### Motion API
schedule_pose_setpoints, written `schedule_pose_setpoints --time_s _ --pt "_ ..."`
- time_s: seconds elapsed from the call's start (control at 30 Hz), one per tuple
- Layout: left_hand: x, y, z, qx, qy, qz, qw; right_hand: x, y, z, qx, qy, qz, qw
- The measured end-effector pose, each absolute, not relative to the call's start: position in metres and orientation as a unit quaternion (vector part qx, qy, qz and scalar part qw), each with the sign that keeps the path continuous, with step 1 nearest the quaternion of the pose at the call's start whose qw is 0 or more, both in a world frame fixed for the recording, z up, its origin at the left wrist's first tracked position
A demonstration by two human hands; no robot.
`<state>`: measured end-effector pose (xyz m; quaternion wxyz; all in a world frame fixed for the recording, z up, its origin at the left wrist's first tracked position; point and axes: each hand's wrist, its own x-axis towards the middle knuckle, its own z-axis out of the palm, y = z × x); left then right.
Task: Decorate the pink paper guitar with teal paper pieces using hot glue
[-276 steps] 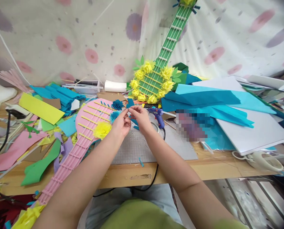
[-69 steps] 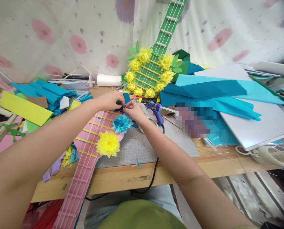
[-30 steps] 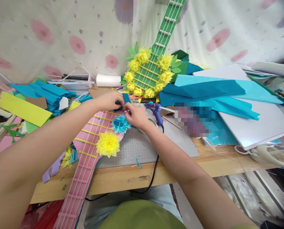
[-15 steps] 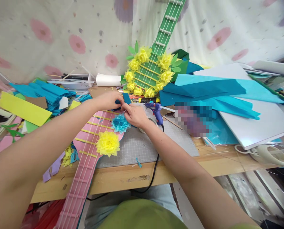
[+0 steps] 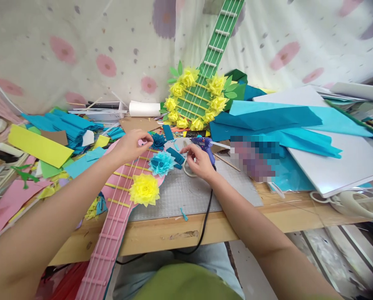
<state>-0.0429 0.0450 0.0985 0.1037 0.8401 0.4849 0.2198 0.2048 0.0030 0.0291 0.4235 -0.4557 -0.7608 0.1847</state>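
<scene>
Right hand [image 5: 199, 161]: shifted right, away from the dark flower [image 5: 158, 141]; fingers curled, grip unclear.
Left hand [image 5: 136, 145]: just left of it; cannot tell whether fingertips meet.
Flower: far right edge of pink guitar [image 5: 119, 195].

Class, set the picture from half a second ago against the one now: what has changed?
The right hand has moved right, away from the dark blue paper flower and toward the purple glue gun. The left hand has drawn slightly left, so more of that flower shows; whether its fingertips touch it is unclear. The yellow paper flower and light blue paper flower stay on the pink paper guitar.
</scene>
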Motion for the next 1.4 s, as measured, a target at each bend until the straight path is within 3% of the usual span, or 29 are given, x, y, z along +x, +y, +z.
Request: schedule_pose_setpoints --time_s 0.17,0.37,0.43,0.67,0.83,1.4 --pt "-0.048 0.019 0.09 0.809 0.505 0.239 0.182 0.236 -0.004 0.04 -0.49 -0.78 0.224 0.318" --pt "-0.038 0.01 0.088 0.772 0.562 0.198 0.22 0.281 -0.009 0.056 -0.53 -0.715 0.421 0.173" --pt "-0.034 0.01 0.089 0.758 0.586 0.178 0.223 0.291 -0.009 0.055 -0.564 -0.686 0.419 0.189" --pt "-0.03 0.009 0.092 0.739 0.632 0.133 0.192 0.292 0.007 0.029 -0.64 -0.67 0.199 0.319" --pt "-0.026 0.005 0.092 0.719 0.641 0.129 0.238 0.277 0.02 0.011 -0.643 -0.673 0.113 0.346" --pt "-0.041 0.02 0.076 0.671 0.57 0.323 0.347 0.251 0.027 0.008 -0.71 -0.604 0.182 0.314"
